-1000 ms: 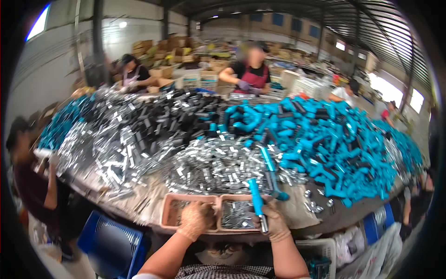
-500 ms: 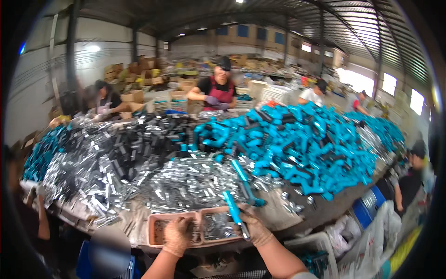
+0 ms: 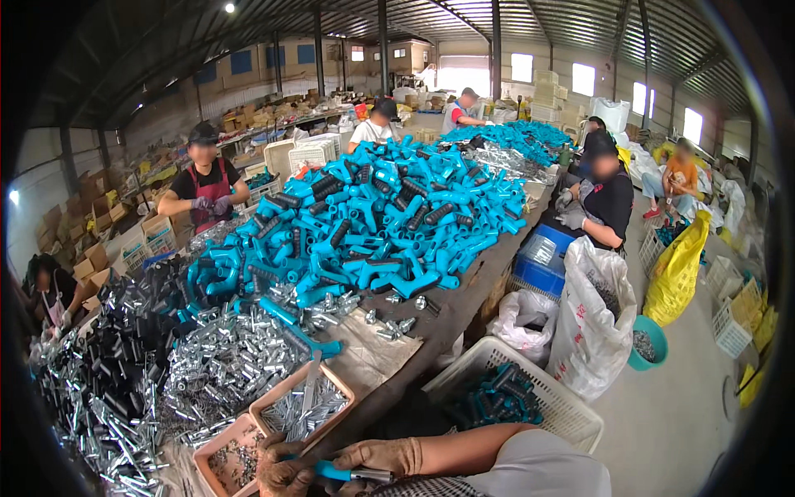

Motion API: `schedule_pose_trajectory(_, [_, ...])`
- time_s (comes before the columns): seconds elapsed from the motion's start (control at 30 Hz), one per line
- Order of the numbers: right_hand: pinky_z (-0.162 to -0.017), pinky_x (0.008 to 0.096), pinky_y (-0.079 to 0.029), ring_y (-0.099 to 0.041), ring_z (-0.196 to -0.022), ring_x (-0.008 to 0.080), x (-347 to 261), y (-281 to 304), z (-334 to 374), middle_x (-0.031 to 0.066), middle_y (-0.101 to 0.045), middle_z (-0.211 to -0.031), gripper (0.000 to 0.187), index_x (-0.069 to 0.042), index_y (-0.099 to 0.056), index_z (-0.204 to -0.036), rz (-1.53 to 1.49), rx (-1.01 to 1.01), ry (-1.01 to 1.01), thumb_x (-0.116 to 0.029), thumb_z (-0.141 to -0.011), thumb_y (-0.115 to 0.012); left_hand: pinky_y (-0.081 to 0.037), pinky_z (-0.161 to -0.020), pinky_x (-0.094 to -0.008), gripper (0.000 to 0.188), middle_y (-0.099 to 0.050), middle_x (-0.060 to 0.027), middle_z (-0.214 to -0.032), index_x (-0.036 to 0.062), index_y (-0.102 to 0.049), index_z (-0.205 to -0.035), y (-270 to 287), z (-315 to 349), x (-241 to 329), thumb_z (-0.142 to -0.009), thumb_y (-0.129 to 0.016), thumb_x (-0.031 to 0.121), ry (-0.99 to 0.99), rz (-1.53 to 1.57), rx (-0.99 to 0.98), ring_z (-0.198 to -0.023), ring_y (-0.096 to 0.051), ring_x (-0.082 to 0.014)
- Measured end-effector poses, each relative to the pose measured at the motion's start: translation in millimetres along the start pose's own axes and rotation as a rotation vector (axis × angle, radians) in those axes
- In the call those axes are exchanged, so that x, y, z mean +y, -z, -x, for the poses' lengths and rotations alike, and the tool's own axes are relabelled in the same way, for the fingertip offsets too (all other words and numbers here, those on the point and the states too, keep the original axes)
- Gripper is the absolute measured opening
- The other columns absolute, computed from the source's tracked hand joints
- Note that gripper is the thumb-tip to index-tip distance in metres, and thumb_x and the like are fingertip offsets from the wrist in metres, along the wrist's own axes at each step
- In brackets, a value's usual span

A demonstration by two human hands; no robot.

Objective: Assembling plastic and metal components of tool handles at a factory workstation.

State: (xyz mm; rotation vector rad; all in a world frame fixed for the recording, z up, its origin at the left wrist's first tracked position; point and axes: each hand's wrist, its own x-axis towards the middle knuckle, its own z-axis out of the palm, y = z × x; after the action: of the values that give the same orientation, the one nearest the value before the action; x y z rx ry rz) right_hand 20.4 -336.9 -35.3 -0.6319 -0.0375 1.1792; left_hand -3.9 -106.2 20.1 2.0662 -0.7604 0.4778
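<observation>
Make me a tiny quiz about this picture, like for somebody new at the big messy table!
1. True or false: the big yellow bag stands right of the tall white sack in the picture.
2. Which colour is on the piece in the right hand? A red, B turquoise, C yellow.
3. Fill in: the nearest white crate holds turquoise and ____ parts.

Key: 1 true; 2 B; 3 black.
</observation>
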Motion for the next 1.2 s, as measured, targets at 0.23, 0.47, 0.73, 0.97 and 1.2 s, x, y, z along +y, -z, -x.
schedule_pose_trajectory(0.23, [-0.052, 0.0229, -0.055, -0.067, -0.067, 0.0122, 3, -1, -2, 0.0151, -0.070, -0.104, 0.035, -0.003, -0.055, -0.130, 0.116, -0.145, 0.040, -0.022, -0.102, -0.058, -0.049, -0.091, -0.0397, 0.013, -0.068, -0.0147, -0.109, 0.0023, -0.073, -0.086, 12, 11, 4, -0.073, -0.076, 0.001, 0.207, 0.361, -0.112, -0.105, -0.062, -0.0290])
schedule_pose_trajectory(0.47, [-0.054, 0.0205, -0.054, -0.065, -0.063, 0.0088, -4, -16, 3, 0.0119, -0.070, -0.098, 0.049, -0.006, -0.046, -0.140, 0.287, -0.167, 0.008, -0.027, -0.098, -0.063, -0.053, -0.086, -0.0358, 0.019, -0.071, -0.0100, -0.099, 0.0078, -0.074, -0.077, 10, 24, 11, -0.066, -0.088, 0.005, 0.377, 0.312, -0.058, -0.097, -0.067, -0.0244])
schedule_pose_trajectory(0.73, [-0.051, 0.0201, -0.053, -0.064, -0.061, 0.0079, 5, -6, -4, 0.0099, -0.069, -0.100, 0.057, -0.008, -0.039, -0.149, 0.315, -0.151, -0.008, -0.026, -0.099, -0.061, -0.051, -0.086, -0.0369, 0.014, -0.069, -0.0143, -0.106, 0.0009, -0.072, -0.084, 12, 33, 20, -0.072, -0.075, -0.006, 0.539, 0.433, -0.068, -0.102, -0.063, -0.0267])
schedule_pose_trajectory(0.97, [-0.054, 0.0197, -0.053, -0.065, -0.062, 0.0087, 3, -2, -4, 0.0087, -0.069, -0.098, 0.055, -0.005, -0.041, -0.147, 0.341, -0.113, -0.005, -0.024, -0.100, -0.061, -0.052, -0.084, -0.0373, 0.015, -0.069, -0.0145, -0.104, 0.0021, -0.070, -0.083, 11, 22, 20, -0.071, -0.076, -0.005, 0.117, 0.107, -0.049, -0.098, -0.064, -0.0285])
schedule_pose_trajectory(1.2, [-0.061, 0.0206, -0.054, -0.066, -0.074, 0.0086, -2, -9, 1, 0.0086, -0.068, -0.100, 0.058, -0.004, -0.041, -0.147, 0.395, -0.175, 0.020, -0.027, -0.099, -0.062, -0.053, -0.081, -0.0384, 0.022, -0.068, -0.0138, -0.102, 0.0033, -0.070, -0.089, 14, 18, 17, -0.068, -0.078, -0.002, 0.093, 0.115, -0.138, -0.092, -0.065, -0.0293])
